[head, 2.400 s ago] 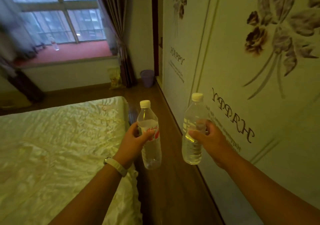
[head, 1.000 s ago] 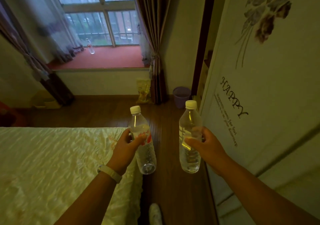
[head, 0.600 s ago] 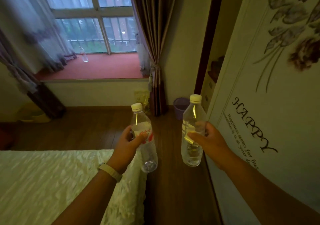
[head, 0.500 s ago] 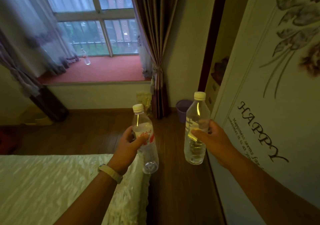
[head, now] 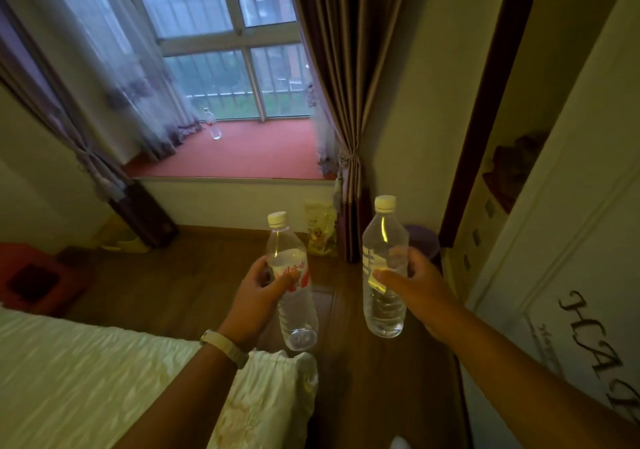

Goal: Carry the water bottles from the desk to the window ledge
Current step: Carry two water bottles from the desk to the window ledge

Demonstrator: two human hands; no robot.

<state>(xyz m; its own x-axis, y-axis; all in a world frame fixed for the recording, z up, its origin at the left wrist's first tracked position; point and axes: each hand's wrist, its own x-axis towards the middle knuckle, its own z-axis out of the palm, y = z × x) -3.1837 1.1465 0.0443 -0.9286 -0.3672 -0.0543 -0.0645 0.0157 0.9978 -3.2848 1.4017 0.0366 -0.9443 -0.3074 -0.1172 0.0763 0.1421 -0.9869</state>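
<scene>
My left hand point(head: 258, 294) is curled round the labelled bottle point(head: 298, 317) at mid-body; my right hand point(head: 420, 289) is curled round the clear bottle point(head: 383, 310). Both bottles are upright above the near floor, and the window ledge point(head: 249, 156) lies far ahead. Hazard: catching the bed corner point(head: 277, 379) at near left could jolt the smooth plastic loose.

Cream bedspread point(head: 104, 379) spread across lower left. Brown curtain point(head: 346, 85) tied back, upper centre. Yellow bag point(head: 320, 234) propped on wooden floor point(head: 173, 286), centre. Lettered wardrobe door point(head: 571, 275) seen at right.
</scene>
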